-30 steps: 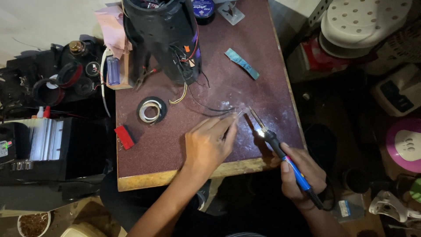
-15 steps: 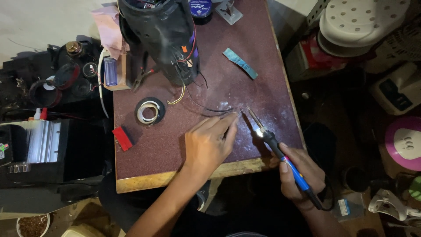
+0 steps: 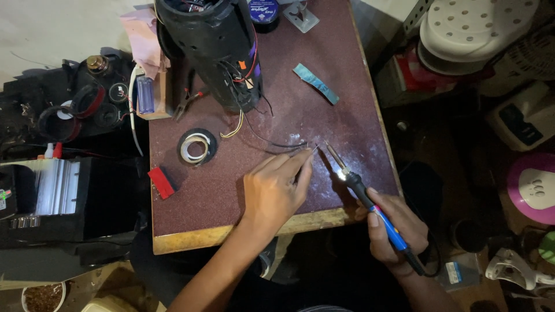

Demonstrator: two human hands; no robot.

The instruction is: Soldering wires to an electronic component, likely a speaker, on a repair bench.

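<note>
While gripping a soldering iron (image 3: 370, 202) with blue handle, fingers wrapped all around it, right hand (image 3: 396, 231) at the near edge of the table (image 3: 231, 234), metal tip pointing up-left toward a thin black wire (image 3: 272, 141). Left hand (image 3: 274, 190) flat on the tabletop, fingers close together and stretched forward, fingertips (image 3: 305, 157) pinching or pressing the wire end just beside the iron tip; cannot tell which exactly.

Further up, left of the hand, small red flat block (image 3: 161, 182) near the table edge, and roll of black tape (image 3: 196, 145) lying flat with pale ring inside. Beyond, big black cylinder-shaped device (image 3: 211, 49) lying on the table, open end with red, yellow and black wires hanging out. Right of it, narrow blue-green strip (image 3: 315, 84), slanted. At the far edge, round dark tin (image 3: 265, 10) with blue label, and pale square packet (image 3: 300, 13) beside it. Left of the device, pliers (image 3: 188, 99) and wooden box (image 3: 151, 92) with blue lighter inside, pink cloth (image 3: 141, 40) above.

Tabletop dark reddish-brown, speckled, with pale scuffed patch near the tip; front edge bare light wood. Around, dim crowded room: black machines at left, white plastic stool (image 3: 474, 29) and pink round object (image 3: 535, 188) at right.
</note>
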